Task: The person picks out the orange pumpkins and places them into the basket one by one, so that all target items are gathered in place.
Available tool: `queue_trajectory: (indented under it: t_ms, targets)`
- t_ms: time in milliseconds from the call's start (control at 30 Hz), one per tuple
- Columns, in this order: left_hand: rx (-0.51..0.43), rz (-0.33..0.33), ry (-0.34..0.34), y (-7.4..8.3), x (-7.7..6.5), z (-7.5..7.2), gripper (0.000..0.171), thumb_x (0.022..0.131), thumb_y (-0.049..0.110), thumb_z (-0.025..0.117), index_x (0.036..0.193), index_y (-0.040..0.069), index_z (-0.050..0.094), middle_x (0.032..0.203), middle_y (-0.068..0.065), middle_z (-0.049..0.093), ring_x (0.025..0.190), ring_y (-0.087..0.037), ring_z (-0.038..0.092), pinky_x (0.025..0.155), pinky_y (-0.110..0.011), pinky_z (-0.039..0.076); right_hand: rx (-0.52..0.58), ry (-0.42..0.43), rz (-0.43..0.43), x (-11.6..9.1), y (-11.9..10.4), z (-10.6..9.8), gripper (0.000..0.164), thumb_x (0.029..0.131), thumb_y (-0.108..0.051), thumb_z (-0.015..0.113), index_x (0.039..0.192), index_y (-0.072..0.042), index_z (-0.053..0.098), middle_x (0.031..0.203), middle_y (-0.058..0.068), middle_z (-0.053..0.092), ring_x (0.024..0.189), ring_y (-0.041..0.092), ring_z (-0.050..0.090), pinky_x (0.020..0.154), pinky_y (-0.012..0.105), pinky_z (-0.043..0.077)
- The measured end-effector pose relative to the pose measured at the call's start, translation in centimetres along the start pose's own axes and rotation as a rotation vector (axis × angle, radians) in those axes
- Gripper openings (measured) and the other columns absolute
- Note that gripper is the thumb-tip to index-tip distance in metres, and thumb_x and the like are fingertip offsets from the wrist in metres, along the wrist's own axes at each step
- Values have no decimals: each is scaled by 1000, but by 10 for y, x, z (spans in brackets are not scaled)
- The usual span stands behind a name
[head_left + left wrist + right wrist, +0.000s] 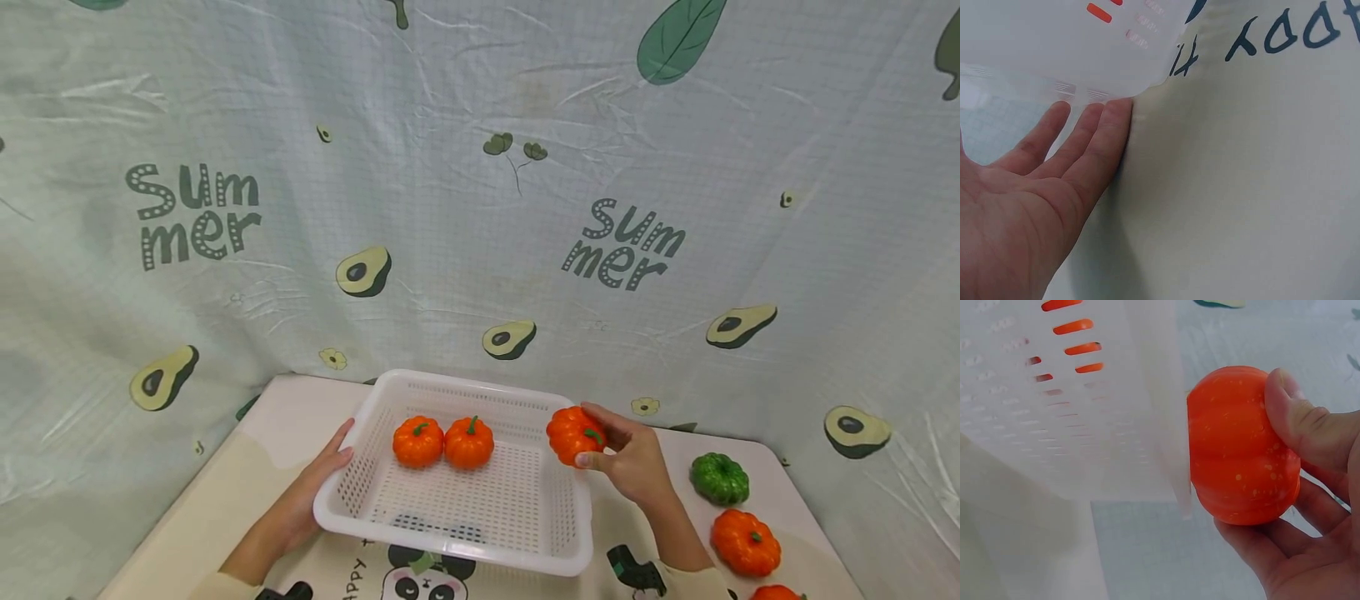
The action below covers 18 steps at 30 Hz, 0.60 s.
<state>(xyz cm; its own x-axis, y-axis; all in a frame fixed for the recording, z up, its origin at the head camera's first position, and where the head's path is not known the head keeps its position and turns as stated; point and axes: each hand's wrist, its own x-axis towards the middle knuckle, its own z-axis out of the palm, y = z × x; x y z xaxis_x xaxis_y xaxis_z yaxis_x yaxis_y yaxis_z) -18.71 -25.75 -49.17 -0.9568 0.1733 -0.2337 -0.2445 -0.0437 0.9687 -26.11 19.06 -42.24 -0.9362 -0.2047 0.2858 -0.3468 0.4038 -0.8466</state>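
Observation:
A white perforated plastic basket (450, 546) holds two small orange pumpkins (417, 442) side by side towards its left back. On its left side, my left hand (313, 492) touches the wall; in the left wrist view the straight fingers (1094, 140) meet the basket's edge. My right hand (633, 454) grips a third orange pumpkin (572, 435) with a green stem, thumb on one side and fingers round the other. That pumpkin overlaps the basket's right rim in the head view. The right wrist view has the pumpkin (1241, 450) right beside the basket's edge.
Right of the right arm, a green pumpkin (720, 479) and an orange pumpkin (746, 542) rest on the pale table (270, 417), with another orange one partly cut off below. A printed curtain (450, 208) hangs behind the table. A panda print (427, 575) shows in front of the basket.

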Motion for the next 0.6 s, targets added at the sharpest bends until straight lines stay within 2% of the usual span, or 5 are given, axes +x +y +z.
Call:
queue_trajectory:
  t_ms: [233, 433, 600]
  targets:
    - [-9, -7, 13, 0, 1, 0, 70, 110, 47, 34, 168, 35, -4, 178, -12, 0, 153, -42, 25, 115, -56, 40, -18, -1, -23, 2, -1, 4, 71, 74, -5, 91, 139, 0, 65, 139, 22, 68, 122, 39, 69, 93, 15, 52]
    - [-19, -5, 0, -1, 0, -1, 70, 110, 47, 34, 168, 35, -5, 178, -13, -2, 154, -44, 22, 113, -55, 41, -18, -12, -59, 5, 0, 8, 70, 75, -6, 90, 139, 1, 64, 139, 23, 68, 121, 40, 69, 95, 19, 54]
    - [-10, -12, 22, -1, 1, -1, 70, 110, 46, 35, 168, 36, -2, 178, -11, 2, 153, -41, 25, 113, -54, 42, -33, -28, -69, 8, 2, 11, 70, 76, -9, 90, 140, 0, 63, 141, 22, 66, 121, 40, 69, 94, 19, 54]
